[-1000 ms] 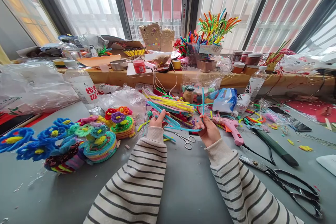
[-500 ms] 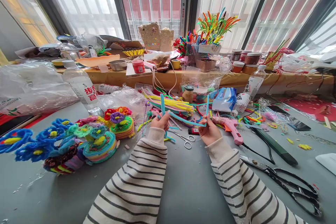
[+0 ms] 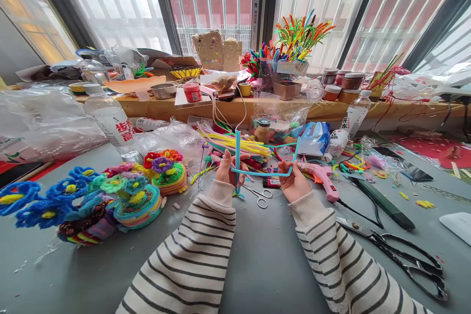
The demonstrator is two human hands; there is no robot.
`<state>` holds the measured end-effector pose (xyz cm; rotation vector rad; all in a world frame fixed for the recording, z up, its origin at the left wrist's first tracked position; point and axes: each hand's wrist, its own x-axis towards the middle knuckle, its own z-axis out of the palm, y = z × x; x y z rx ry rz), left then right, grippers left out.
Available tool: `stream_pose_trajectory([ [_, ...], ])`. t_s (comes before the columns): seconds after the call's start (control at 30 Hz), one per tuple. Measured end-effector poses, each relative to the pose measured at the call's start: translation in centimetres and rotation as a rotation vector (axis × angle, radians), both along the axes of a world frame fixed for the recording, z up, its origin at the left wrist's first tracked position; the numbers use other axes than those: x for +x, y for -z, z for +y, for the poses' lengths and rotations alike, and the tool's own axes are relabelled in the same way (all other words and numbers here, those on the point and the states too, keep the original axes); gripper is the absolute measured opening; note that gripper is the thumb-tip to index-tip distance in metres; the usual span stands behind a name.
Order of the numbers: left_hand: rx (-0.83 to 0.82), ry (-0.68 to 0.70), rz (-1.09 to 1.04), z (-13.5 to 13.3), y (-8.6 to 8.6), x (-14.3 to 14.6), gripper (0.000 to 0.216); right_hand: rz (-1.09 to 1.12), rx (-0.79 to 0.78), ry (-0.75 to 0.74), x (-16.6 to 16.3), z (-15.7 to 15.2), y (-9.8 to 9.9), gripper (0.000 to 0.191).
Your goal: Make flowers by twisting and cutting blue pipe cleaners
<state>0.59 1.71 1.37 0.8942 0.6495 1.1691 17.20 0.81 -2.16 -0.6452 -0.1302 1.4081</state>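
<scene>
My left hand point(image 3: 224, 171) grips light-blue pipe cleaners point(image 3: 238, 149), which stand upright with their lower ends below the fingers. From there one blue stem runs sideways across the gap to my right hand point(image 3: 294, 182). That hand pinches the stem near its corner, where the end turns upward. Below and between the hands lie small silver scissors point(image 3: 260, 198) and a dark glue stick point(image 3: 271, 183). Just behind them is a bundle of yellow and pastel pipe cleaners point(image 3: 246, 143). To the right of my right hand rests a pink glue gun point(image 3: 324, 179).
Pipe-cleaner flowers in round pots point(image 3: 138, 206) stand at left. Large black-handled scissors point(image 3: 405, 255) and a dark green cutter-like tool point(image 3: 386, 206) lie at right. Water bottles point(image 3: 112, 122), plastic bags and a glass jar point(image 3: 262, 131) line the back. A crowded ledge runs under the windows.
The stem between my hands has swung nearly level, and its left end now crosses in front of the upright blue stems. My left fingers have shifted and the bent right end leans outward.
</scene>
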Motion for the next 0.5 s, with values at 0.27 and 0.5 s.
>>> stream_pose_trajectory([
  [0.27,0.062,-0.122,0.051,-0.08,0.26,0.46,0.052,0.007,-0.017,-0.011,0.13,-0.08,0.06,0.027],
  [0.5,0.068,-0.178,0.158,-0.22,0.49,0.73,0.042,-0.066,0.169,-0.086,0.6,-0.15,-0.13,0.023],
])
